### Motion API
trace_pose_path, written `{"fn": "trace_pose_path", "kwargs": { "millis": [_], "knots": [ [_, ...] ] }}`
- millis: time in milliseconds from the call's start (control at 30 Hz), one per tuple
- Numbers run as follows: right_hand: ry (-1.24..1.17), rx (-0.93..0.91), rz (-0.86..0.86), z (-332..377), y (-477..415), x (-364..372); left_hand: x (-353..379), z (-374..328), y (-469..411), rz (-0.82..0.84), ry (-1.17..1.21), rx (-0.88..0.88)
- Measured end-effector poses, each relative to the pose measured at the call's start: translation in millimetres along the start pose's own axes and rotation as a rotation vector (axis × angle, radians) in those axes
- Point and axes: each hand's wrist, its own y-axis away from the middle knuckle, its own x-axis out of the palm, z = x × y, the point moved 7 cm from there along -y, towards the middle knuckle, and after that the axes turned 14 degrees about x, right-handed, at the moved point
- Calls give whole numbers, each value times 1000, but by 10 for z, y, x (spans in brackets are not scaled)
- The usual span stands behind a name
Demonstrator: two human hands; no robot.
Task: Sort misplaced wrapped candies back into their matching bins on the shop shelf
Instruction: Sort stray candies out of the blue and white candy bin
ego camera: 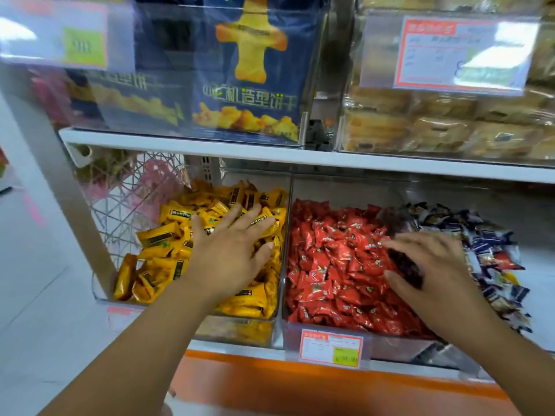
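Three clear bins sit side by side on the lower shelf. The left bin [237, 331] is full of yellow wrapped candies [162, 235], and my left hand [231, 250] rests flat on them with fingers spread. Red wrapped candies [330, 271] fill the middle bin [396, 346]. My right hand [435, 274] hovers over that bin's right side, thumb and fingers curved round a dark maroon wrapped candy [404, 265]. To the right lies a heap of dark blue and white wrapped candies [492, 265], partly hidden by my right hand.
A white shelf board [300, 157] runs close above the bins. Dark blue biscuit bags [249, 85] and wrapped pastries [450, 121] stand on it behind clear fronts. A price tag [330, 346] hangs on the middle bin. An orange ledge [300, 382] runs below, and a wire rack [126, 205] stands on the left.
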Motion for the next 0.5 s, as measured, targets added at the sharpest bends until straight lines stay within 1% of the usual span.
{"fn": "trace_pose_path", "kwargs": {
  "millis": [100,200,267,333,400,433,500],
  "knots": [
    [-14,-7,7,9,12,-9,7,48,-43,53,-16,-19],
    [-51,-17,54,60,35,0,-14,58,-19,84,43,-33],
    [-137,-5,129,76,32,-18,-100,58,33,25,69,-58],
    [-283,74,189,-14,-20,-98,-246,1,56,-102,45,-43],
    [-341,170,159,-256,-90,-278,-375,-213,25,-222,32,49],
    [-329,218,132,-417,-115,-391,-399,-362,-10,-250,40,118],
    [-289,334,123,-780,-124,-580,-369,-728,-100,-255,97,266]
  ]
}}
